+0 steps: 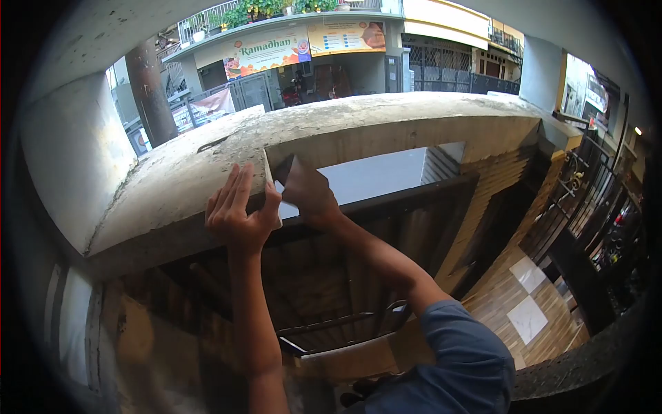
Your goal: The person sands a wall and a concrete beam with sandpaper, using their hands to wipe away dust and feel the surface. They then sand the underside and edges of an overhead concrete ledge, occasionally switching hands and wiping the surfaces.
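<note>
My left hand [240,210] rests at the front edge of the rough concrete ledge [331,110], its fingers stretched out. Its thumb lies over a narrow white strip [268,170] that runs down the end of the ledge, beside the opening. Just to the right, my right hand [318,203] is closed around a flat, dark, pointed piece [295,172]. That piece is blurred and partly covered by the fingers, so I cannot tell its kind. Its pointed end faces up, close beside the white strip.
Below the ledge is a dark slatted panel [393,248], with a pale slot [379,176] above it. A metal gate [579,186] stands at right, over a tiled floor [527,319]. Across the way hang banners [265,54]. A thick brown pole [150,90] rises at left.
</note>
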`<state>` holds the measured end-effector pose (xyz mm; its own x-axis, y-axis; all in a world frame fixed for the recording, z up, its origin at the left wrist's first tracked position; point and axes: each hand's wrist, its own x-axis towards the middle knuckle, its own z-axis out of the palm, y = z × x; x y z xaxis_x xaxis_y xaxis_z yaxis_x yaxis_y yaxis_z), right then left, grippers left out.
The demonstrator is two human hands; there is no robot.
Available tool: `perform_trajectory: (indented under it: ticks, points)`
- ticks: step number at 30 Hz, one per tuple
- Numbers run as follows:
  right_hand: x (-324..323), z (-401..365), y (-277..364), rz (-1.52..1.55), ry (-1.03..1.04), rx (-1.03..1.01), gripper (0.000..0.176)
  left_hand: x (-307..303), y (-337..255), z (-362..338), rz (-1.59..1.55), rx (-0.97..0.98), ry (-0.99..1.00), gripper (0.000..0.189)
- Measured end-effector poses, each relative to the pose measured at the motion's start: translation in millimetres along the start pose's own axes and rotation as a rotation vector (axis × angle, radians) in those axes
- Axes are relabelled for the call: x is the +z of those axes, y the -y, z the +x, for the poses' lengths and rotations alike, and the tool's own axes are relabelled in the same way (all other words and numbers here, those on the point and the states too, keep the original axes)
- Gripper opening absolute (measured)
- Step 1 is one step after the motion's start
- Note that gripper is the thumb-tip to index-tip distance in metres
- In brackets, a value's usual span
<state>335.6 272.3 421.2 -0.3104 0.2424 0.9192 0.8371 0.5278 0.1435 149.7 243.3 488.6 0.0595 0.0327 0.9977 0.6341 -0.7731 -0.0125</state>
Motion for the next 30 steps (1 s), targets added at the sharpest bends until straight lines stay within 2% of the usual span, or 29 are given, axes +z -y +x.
perform_trajectory:
  ticks: [1,2,4,5,6,7,8,9,11,14,16,19,22,25,26,28,29,30]
  points:
    - [0.3,-11.7,-16.1,-0.003,0.010,-0.013,0.025,0.2,-1.5,-0.5,-0.014,-0.006,-0.003,0.031]
    - [10.9,-27.6,-45.8,0.144,-0.086,-0.056,0.024,0.1,-2.6,-1.5,-0.004,-0.026,-0.009,0.032]
    - [-11.2,-30.2,-51.1,0.394,-0.101,0.198,0.036,-1.2,-3.3,-1.7,-0.008,-0.030,-0.003,0.033]
    - [-52.2,-1.1,-30.9,0.156,0.133,0.460,0.055,-2.1,-3.3,-0.4,-0.022,-0.032,0.007,0.033]
    - [-35.3,-29.6,-60.9,-0.160,0.028,0.338,0.064,-4.0,-3.9,1.0,-0.026,-0.030,0.017,0.034]
    - [-44.4,-32.1,-57.6,-0.331,-0.064,0.471,0.062,-5.3,-4.2,0.9,-0.002,-0.025,0.019,0.034]
    - [-33.4,-58.2,-103.1,-0.308,-0.402,0.218,0.055,-5.9,-2.8,1.6,-0.023,-0.026,0.051,0.033]
    - [-40.5,-65.3,-127.6,-0.311,-0.654,0.056,0.045,-6.2,-0.6,3.2,-0.042,-0.024,0.086,0.033]
    - [-76.2,-73.6,-143.4,-0.707,-0.759,0.266,0.036,-7.5,0.8,8.1,-0.021,0.001,0.123,0.033]
    - [-95.2,-140.9,-208.4,-0.561,-0.848,0.560,0.034,-1.3,2.9,3.6,-0.065,0.059,0.046,0.035]
    - [-86.4,-160.7,-228.3,-0.551,-0.842,0.706,0.035,0.4,0.7,1.9,-0.042,0.059,0.026,0.036]
    - [-37.4,-141.1,-205.3,-0.494,-0.748,0.717,0.037,3.4,-2.0,4.5,-0.023,0.063,0.008,0.037]
    - [22.4,-86.0,-121.5,-0.281,-0.587,0.583,0.040,1.7,-2.4,3.4,-0.012,0.046,0.029,0.038]
    - [78.8,-46.6,-39.1,-0.110,-0.443,0.320,0.043,2.1,-1.2,0.4,-0.039,0.022,0.028,0.039]
    - [56.8,-23.5,-17.1,-0.017,-0.358,0.167,0.042,2.1,-1.6,0.3,-0.053,0.033,0.011,0.039]
    - [20.2,1.3,-7.2,0.070,-0.261,-0.013,0.042,2.7,1.2,1.9,-0.063,0.067,-0.033,0.039]
    - [8.3,-2.2,-17.2,0.311,-0.217,0.170,0.042,4.1,1.1,3.6,-0.063,0.056,-0.050,0.039]
    - [0.7,-19.1,-48.4,0.145,-0.236,0.245,0.040,4.1,1.1,4.3,-0.071,0.057,-0.063,0.039]
